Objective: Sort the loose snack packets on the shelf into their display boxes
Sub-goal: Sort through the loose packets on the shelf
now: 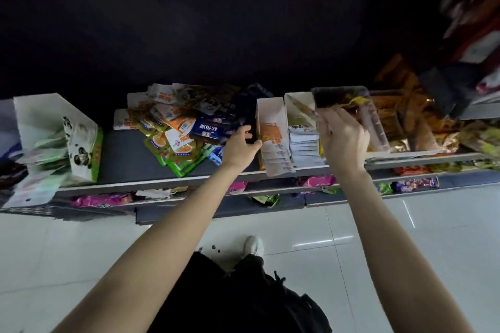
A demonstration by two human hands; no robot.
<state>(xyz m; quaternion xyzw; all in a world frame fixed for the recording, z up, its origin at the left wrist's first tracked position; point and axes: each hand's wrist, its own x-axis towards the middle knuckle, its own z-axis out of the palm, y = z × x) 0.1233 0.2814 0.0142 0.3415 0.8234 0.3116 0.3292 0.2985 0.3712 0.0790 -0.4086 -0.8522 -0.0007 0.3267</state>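
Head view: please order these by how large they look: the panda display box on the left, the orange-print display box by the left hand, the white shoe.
1. panda display box
2. orange-print display box
3. white shoe

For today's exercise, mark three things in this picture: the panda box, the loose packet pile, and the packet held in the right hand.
Panda box (pixel 81 143): head view, on its printed side panel.
Packet pile (pixel 181 127): head view, on an orange-and-white packet mid-pile.
Held packet (pixel 338 96): head view, on its dark upper part.

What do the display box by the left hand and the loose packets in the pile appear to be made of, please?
The display box looks like matte printed cardboard: flat stiff walls with folded edges. The loose packets look like glossy plastic or foil film: they crinkle and catch highlights; which of the two is unclear.
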